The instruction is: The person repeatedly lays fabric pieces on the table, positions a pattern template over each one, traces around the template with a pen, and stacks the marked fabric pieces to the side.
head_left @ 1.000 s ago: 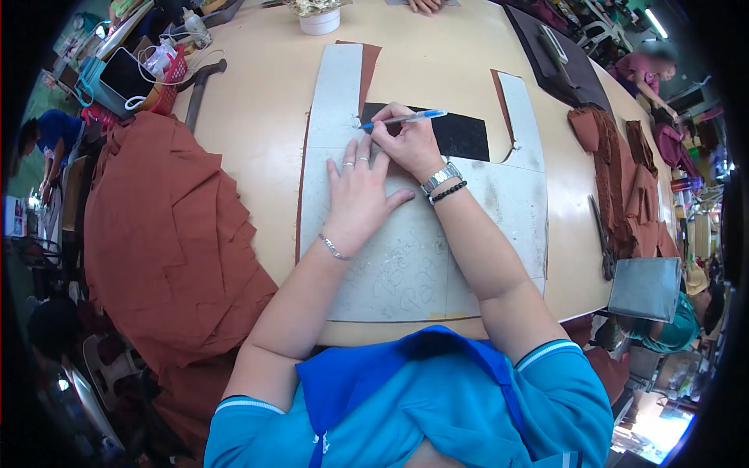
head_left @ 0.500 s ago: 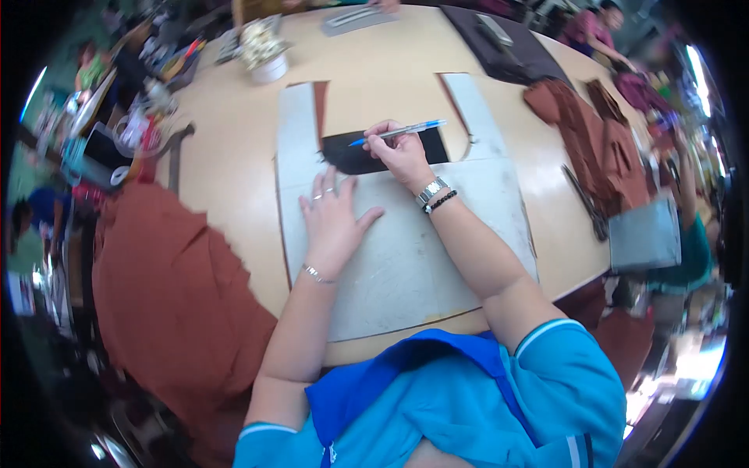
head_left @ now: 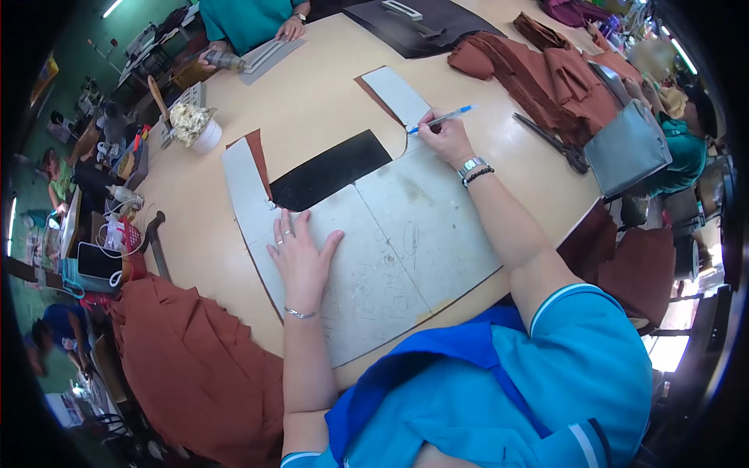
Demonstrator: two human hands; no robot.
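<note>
A large grey-white pattern board (head_left: pixel 437 226) with pencil writing and two upright strips lies over brown leather (head_left: pixel 256 156), whose edges show around it. My left hand (head_left: pixel 303 261) lies flat on the board, fingers spread, near the inner corner of the left strip. In my right hand (head_left: pixel 449 142) is a blue-and-clear ballpoint pen (head_left: pixel 452 116), with its tip down at the inner corner of the right strip. A black flat piece (head_left: pixel 335 168) lies between the strips, against the board's edge.
Brown leather hangs over the left edge (head_left: pixel 195 343), and more leather is heaped at right (head_left: pixel 569 86). Scissors (head_left: pixel 552 142), a grey bin-like object (head_left: pixel 630 148), a hammer-like tool (head_left: pixel 156 238) and a crusted white cup (head_left: pixel 204 136) lie around. Opposite are a co-worker's hands (head_left: pixel 291 29).
My right hand has moved with the pen from above the black piece to the right strip's inner corner. The left hand stays flat near the left corner. The view has turned and tilted.
</note>
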